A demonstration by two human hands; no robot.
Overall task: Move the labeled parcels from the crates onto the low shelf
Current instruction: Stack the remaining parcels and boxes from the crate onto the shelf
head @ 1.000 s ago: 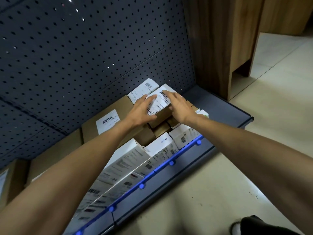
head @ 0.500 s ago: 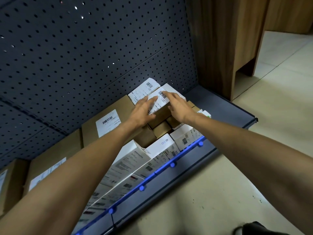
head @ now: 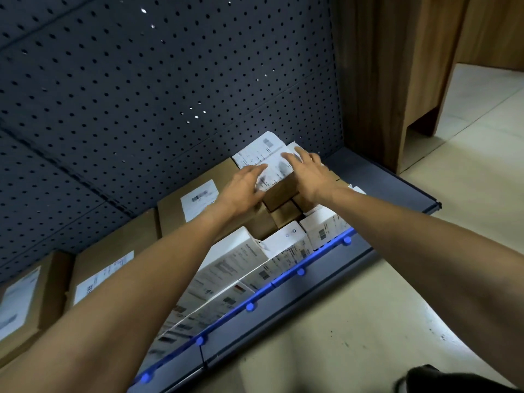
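Head view showed the labeled parcel [head: 280, 192] on top of other boxes [head: 285, 218] on the low shelf [head: 377, 177]. Left hand [head: 242, 190] and right hand [head: 310, 175] pressed on its label [head: 272, 168] with straight fingers, not curled round it. It looked light and stiff, best held by its brown sides

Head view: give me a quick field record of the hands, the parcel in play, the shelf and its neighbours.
left hand: fingers straight, resting on the parcel's label
right hand: fingers straight, on the parcel's top, right side
parcel: brown box, white label up, apparently atop other brown boxes
low shelf: bare at its right end
front row: white boxes behind blue rail
back row: labeled brown cartons against pegboard
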